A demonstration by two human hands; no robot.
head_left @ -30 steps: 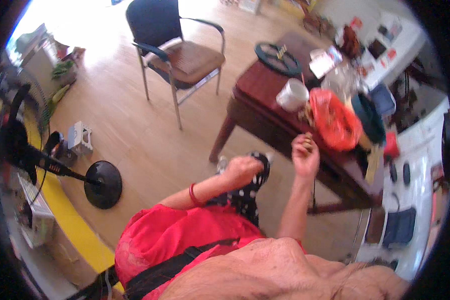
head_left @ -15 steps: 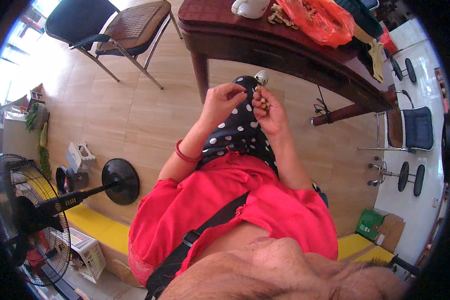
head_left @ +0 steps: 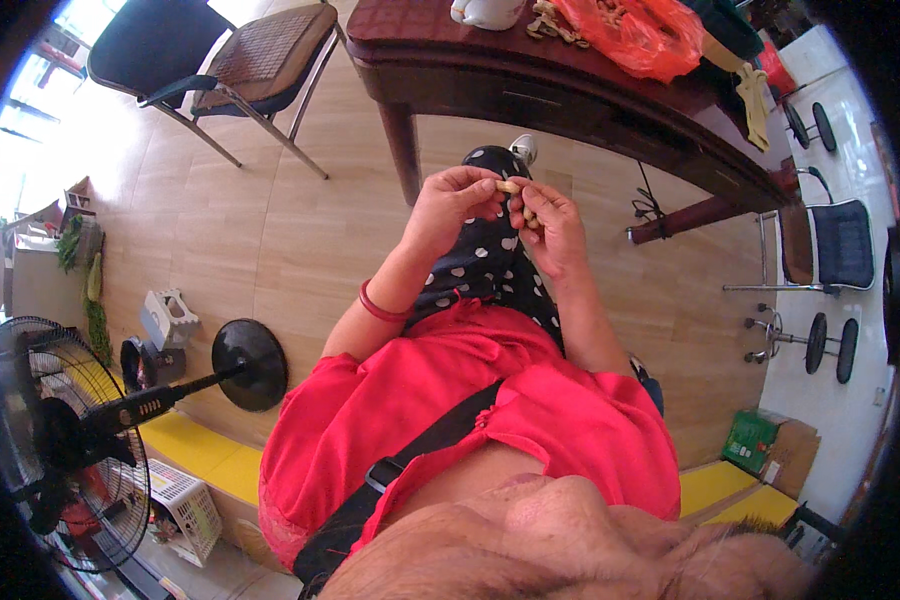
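Note:
Above my lap, my left hand (head_left: 448,208) pinches one end of a peanut in its shell (head_left: 508,187) between thumb and fingertips. My right hand (head_left: 555,228) has its thumb and forefinger at the peanut's other end. Its remaining fingers curl around more peanuts (head_left: 533,220), partly hidden in the palm. On the dark red table (head_left: 450,45) ahead lie pale peanut shells (head_left: 555,25). Beside them a red plastic bag (head_left: 650,45) sits open with what look like peanuts inside.
A white pot or cup (head_left: 487,12) stands near the table's left end, and pale yellow gloves (head_left: 753,108) hang at its right. A chair (head_left: 260,60) is at the far left, a standing fan (head_left: 65,440) at the near left. Another chair (head_left: 838,243) stands right.
Both hands have come together at a peanut; earlier they were apart, with the right hand curled around several peanuts. The view has shifted slightly.

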